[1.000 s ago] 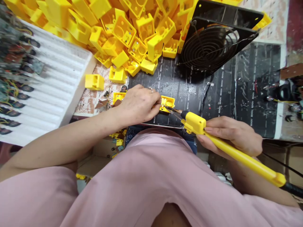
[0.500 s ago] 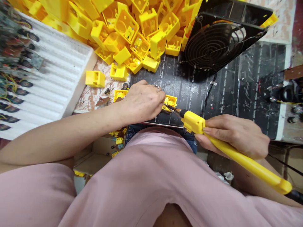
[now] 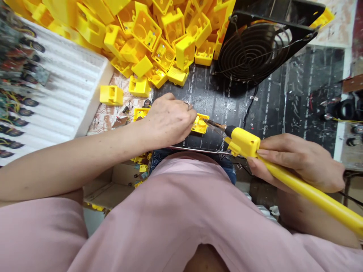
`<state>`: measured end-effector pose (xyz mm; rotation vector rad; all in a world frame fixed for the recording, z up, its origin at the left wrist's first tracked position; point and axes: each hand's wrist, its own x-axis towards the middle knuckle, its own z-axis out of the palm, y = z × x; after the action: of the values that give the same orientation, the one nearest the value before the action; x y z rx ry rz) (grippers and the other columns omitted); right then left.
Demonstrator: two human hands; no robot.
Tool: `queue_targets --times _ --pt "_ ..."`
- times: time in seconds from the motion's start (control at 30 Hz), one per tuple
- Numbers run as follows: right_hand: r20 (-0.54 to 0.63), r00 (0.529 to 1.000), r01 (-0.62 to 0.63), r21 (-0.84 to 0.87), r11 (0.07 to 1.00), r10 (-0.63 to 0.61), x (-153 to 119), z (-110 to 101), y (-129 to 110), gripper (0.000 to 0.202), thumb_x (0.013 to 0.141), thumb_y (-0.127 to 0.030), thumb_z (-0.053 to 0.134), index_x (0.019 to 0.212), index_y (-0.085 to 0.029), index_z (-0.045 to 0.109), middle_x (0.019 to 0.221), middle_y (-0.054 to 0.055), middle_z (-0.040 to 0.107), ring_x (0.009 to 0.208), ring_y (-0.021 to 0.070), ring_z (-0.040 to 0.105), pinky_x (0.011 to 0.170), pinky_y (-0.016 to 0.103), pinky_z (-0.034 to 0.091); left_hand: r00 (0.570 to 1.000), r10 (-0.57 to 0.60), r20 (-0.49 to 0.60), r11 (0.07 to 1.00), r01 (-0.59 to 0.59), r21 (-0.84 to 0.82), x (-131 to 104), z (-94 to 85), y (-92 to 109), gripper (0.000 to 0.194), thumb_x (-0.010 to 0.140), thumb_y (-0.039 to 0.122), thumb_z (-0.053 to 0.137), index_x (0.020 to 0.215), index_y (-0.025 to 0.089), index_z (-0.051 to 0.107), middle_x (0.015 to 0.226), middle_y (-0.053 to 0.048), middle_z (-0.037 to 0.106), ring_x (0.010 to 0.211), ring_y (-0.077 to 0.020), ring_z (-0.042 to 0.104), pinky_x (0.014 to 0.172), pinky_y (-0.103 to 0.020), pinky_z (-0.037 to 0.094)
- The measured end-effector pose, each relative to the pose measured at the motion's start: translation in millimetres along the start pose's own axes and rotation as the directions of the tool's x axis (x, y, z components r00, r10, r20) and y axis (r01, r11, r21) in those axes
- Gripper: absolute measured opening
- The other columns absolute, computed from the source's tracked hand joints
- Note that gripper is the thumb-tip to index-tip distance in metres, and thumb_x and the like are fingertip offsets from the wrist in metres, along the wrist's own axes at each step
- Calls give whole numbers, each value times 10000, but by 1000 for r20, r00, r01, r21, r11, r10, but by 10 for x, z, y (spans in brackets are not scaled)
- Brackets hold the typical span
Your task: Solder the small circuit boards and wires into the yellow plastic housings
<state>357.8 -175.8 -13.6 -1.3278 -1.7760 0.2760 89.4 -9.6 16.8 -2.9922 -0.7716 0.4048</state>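
My left hand (image 3: pixel 171 121) is closed, knuckles up, over the left end of a small open yellow plastic case (image 3: pixel 202 126) on the black bench top. Its fingertips are hidden underneath. In my right hand (image 3: pixel 300 160) is a soldering iron (image 3: pixel 245 142) with a long yellow handle, a black collar and a dark, thin tip. That tip is at the right side of the case's inside; whether it touches anything is unclear. Another open yellow case (image 3: pixel 141 113) sits left of my left hand, partly covered by it.
A heap of yellow cases (image 3: pixel 141 32) fills the back. At back right stands a black fan (image 3: pixel 249 56) with a wire grille. On the left, a white foam tray (image 3: pixel 70 75) carries wired circuit boards (image 3: pixel 19 83). A cardboard box (image 3: pixel 113 185) with yellow parts lies below the bench edge.
My right hand and the soldering iron have shifted right, drawing the tip toward the case's right side. More of the case shows. My left hand stays nearly in place.
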Motion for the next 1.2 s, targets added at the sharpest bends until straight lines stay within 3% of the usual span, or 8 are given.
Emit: queue_targets --times 0.1,0.23,0.43,0.57,0.7,0.8,0.97,1.2 --pt "-18 983 181 28 983 -180 34 29 53 77 1069 -362 823 1101 -293 832 881 12 852 712 156 816 567 226 651 1000 -23 6 998 23 -53 -11 -33 9 334 1070 223 471 940 219 779 878 -95 778 874 -287 750 820 -438 487" --pt "-93 970 212 -141 967 -226 48 50 63 634 954 -283 937 1550 -345 728 914 -5 870 669 213 817 471 296 612 999 6 -38 999 -8 -50 -66 -15 -31 375 1117 260 455 923 239 775 1003 -89 827 1021 -290 749 974 -467 528" --pt "-85 989 97 -214 972 -117 -47 102 -29 770 1034 -260 831 1719 -459 540 1109 2 894 800 287 862 595 433 697 970 -163 -182 935 94 -341 -78 184 -158 271 1077 349 548 1054 283 810 976 -23 835 1038 -263 756 1119 -489 518" --pt "-80 991 95 -150 984 -107 5 167 -42 699 997 -246 871 1638 -399 640 1024 17 886 739 280 842 587 419 706 963 -238 -126 913 177 -369 -4 217 -146 258 1024 341 573 992 251 813 954 -45 829 1042 -288 769 1088 -489 524" --pt "-130 968 216 -4 976 -214 70 242 -16 362 947 -190 897 1267 -322 792 849 -19 839 630 219 797 452 312 626 965 -257 -58 911 222 -346 53 172 -127 246 995 336 595 971 236 818 958 -61 828 1072 -309 781 1082 -487 528" --pt "-90 972 219 -13 976 -219 97 270 -36 250 907 -152 928 1026 -290 757 810 -35 830 618 184 790 427 256 587 969 -243 -45 920 216 -326 68 146 -145 232 961 311 602 955 227 818 949 -66 822 1070 -317 786 1075 -494 536" --pt "-61 968 243 -41 969 -245 165 283 -53 268 907 -245 979 971 -265 720 821 -34 839 624 155 794 454 216 593 979 -168 -115 944 126 -306 86 147 -186 229 926 314 600 849 235 801 819 -38 772 969 -287 773 1044 -485 548" --pt "-18 954 298 -19 954 -299 226 242 -52 281 878 -199 992 925 -261 722 814 -42 827 610 136 774 498 204 610 985 -141 -103 945 103 -310 169 105 -184 216 899 281 599 800 225 783 730 -21 700 922 -274 763 1041 -488 562"
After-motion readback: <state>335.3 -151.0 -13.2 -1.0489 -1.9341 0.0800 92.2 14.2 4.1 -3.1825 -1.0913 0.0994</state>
